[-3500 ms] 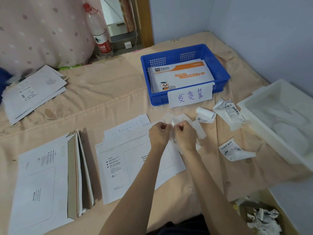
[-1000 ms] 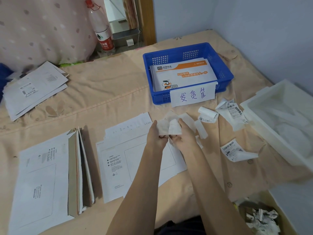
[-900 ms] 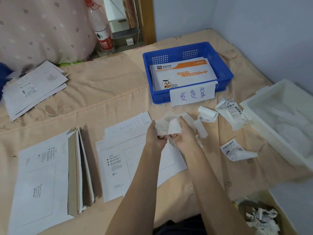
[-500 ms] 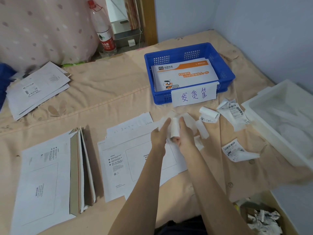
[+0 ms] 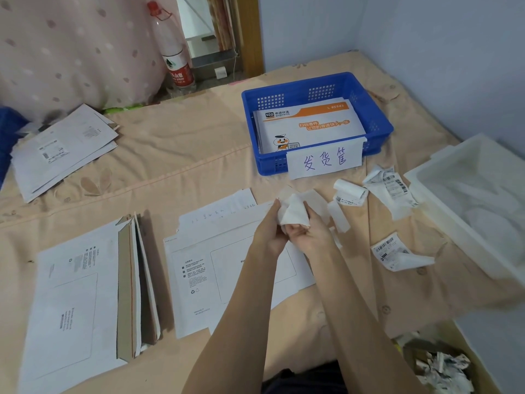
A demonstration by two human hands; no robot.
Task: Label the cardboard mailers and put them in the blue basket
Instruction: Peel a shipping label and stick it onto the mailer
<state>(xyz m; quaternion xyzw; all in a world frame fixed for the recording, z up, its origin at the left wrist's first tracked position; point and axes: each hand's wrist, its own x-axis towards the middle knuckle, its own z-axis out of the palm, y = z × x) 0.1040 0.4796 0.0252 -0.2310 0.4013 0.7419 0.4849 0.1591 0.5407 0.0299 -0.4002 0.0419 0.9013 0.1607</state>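
Note:
A white cardboard mailer (image 5: 227, 268) lies flat on the bed in front of me, printed frame facing up. Just above its far right corner, my left hand (image 5: 268, 231) and my right hand (image 5: 308, 233) together hold a curled white label sheet (image 5: 294, 213), fingers pinching its lower edge. The blue basket (image 5: 377, 120) stands behind, with an orange-and-white printed mailer (image 5: 309, 126) inside and a handwritten paper sign (image 5: 324, 160) on its front wall.
A stack of mailers (image 5: 82, 291) lies at the left, another pile (image 5: 62, 149) at far left. Loose curled labels (image 5: 392, 189) lie right of my hands. A white tub (image 5: 443, 211) sits at right, a waste bin (image 5: 443, 368) at bottom right, a bottle (image 5: 173, 58) behind.
The label sheet in my hands has been worked and turned; it was spread between them, then rolled narrow, and now it bulges up above both hands. My hands stayed over the mailer's corner.

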